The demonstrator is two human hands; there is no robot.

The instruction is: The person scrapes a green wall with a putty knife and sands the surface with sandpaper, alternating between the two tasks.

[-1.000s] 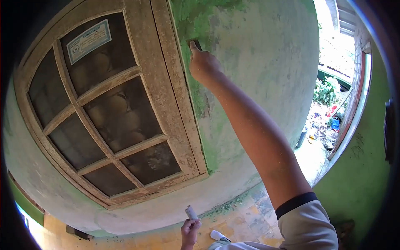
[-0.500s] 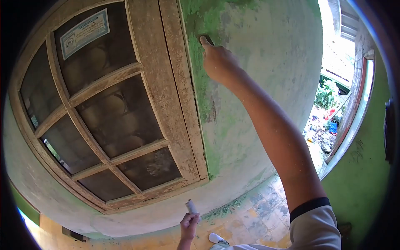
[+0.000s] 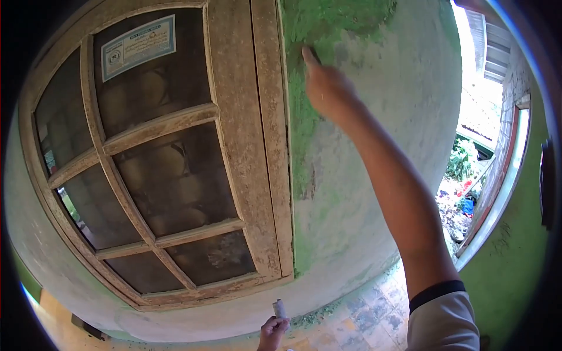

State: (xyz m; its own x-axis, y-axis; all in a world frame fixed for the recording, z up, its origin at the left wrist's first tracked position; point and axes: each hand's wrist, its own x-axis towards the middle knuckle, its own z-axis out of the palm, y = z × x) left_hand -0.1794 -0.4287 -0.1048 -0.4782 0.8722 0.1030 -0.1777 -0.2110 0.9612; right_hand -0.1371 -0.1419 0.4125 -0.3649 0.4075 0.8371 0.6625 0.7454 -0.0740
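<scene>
High on the wall (image 3: 366,134), my right hand (image 3: 331,90) presses against a patch of green paint (image 3: 304,111) beside the window frame. Its index finger stretches along a small dark flat tool, mostly hidden by the hand. Around it the wall shows worn green over pale grey. Low in view, my left hand (image 3: 273,333) is closed around the lower end of a short pale grey piece (image 3: 280,309), which looks rolled or flat and points upward. That hand is held away from the wall.
A worn wooden window (image 3: 243,146) with dark panes and a paper label (image 3: 139,48) fills the left side. Green paint flakes (image 3: 313,316) lie along the wall's foot on the tiled floor (image 3: 366,313). At right, an opening shows plants (image 3: 462,158) and litter outside.
The view has shifted, so the window and wall sit further right and lower. My right hand stays at the green patch by the frame, slightly higher on the wall. My left hand keeps its pale piece.
</scene>
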